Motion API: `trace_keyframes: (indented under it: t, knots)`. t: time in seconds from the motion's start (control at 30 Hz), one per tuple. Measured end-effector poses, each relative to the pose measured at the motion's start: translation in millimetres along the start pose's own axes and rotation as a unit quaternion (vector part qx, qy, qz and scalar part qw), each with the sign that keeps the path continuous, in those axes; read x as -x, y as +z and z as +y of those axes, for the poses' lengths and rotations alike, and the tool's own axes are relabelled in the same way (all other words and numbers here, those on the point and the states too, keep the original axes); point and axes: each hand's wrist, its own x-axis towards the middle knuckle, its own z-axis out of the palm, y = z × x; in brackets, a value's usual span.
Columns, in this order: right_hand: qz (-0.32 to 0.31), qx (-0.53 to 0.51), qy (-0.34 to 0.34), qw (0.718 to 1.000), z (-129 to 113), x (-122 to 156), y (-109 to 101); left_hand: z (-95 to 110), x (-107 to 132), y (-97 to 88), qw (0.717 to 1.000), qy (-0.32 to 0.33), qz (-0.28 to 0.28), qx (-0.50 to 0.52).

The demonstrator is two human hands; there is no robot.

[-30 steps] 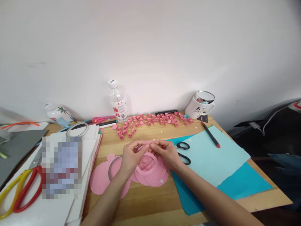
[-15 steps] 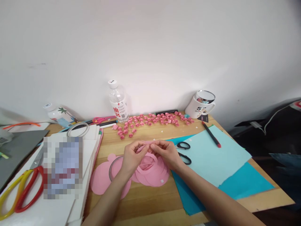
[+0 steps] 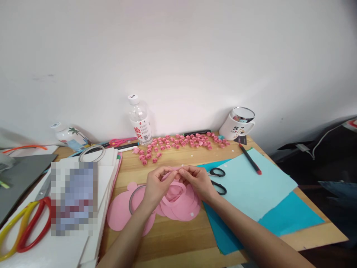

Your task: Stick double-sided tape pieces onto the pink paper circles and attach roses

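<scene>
My left hand point(image 3: 158, 186) and my right hand point(image 3: 198, 180) meet fingertip to fingertip over the table. Both are closed in a pinch on a pink paper strip point(image 3: 178, 197), which curls down in a spiral loop between them. Under it lie several pink paper discs point(image 3: 192, 213). A grey ring point(image 3: 131, 201) rests on more pink paper beside my left wrist. Black-handled scissors point(image 3: 219, 172) lie just right of my right hand, their blades partly hidden. Beyond the hands, many small rolled pink paper roses point(image 3: 182, 142) are spread along the back of the table.
A clear bottle point(image 3: 141, 121) and a white mug point(image 3: 237, 124) stand by the wall. Light blue paper point(image 3: 251, 193) with a marker point(image 3: 250, 159) covers the right side. Left are stacked white sheets point(image 3: 69, 249), red-and-yellow scissors point(image 3: 30, 223) and a printed white bottle point(image 3: 71, 136).
Both hands keep their pinch in nearly the same place. The hanging loop of the pink paper strip has shifted slightly; the rest looks unchanged.
</scene>
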Motion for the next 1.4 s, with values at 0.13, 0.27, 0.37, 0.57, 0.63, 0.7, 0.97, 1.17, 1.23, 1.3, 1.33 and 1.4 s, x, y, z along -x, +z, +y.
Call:
trace_keyframes:
  t: [0.13, 0.27, 0.37, 0.57, 0.63, 0.7, 0.97, 1.17, 1.23, 1.3, 1.33, 1.4]
  knots:
    - [0.000, -0.012, 0.001, 1.000, 1.2, -0.6, -0.7, 2.2, 0.3, 0.1, 1.000, -0.002, -0.003, 0.005]
    - [-0.003, -0.023, 0.001, 1.000, 1.4, -0.9, -1.2, 1.3, -0.2, -0.1, 1.000, -0.017, -0.003, 0.004]
    - [0.003, -0.023, 0.003, 1.000, 0.7, -0.6, -0.8, 0.0, -0.3, -0.2, 0.999, -0.038, -0.001, 0.010]
    - [0.015, -0.004, 0.011, 1.000, 0.0, 0.0, -0.5, 3.2, 1.3, -0.3, 0.999, -0.048, -0.004, 0.017]
    - [0.017, 0.002, 0.011, 1.000, 0.5, 0.0, -0.9, 4.9, 1.7, -0.3, 0.999, -0.045, -0.004, 0.019]
    - [0.017, 0.002, 0.010, 1.000, 0.9, 0.0, -1.3, 5.7, 1.8, -0.2, 0.999, -0.041, -0.004, 0.019]
    - [0.015, -0.001, 0.013, 1.000, 2.1, -0.4, -1.2, 4.7, 1.3, 0.3, 0.999, -0.032, -0.003, 0.008]
    - [0.020, -0.009, 0.019, 1.000, 0.7, 0.0, -1.3, 1.4, 1.1, 0.4, 0.999, -0.029, -0.005, 0.016]
    - [0.021, -0.007, 0.020, 1.000, 0.4, 0.1, -0.8, 0.4, 0.9, 0.4, 1.000, -0.023, -0.007, 0.015]
    - [0.023, -0.004, 0.019, 1.000, 0.3, 0.1, -0.1, 0.0, 0.6, 0.4, 1.000, -0.020, -0.006, 0.011]
    - [0.025, -0.002, 0.019, 1.000, 0.4, 0.0, 0.1, 0.1, 0.4, 0.4, 1.000, -0.020, -0.005, 0.008]
    - [0.029, 0.004, 0.020, 0.999, 0.6, 0.0, 0.3, 0.6, 0.1, 0.4, 1.000, -0.019, -0.005, 0.002]
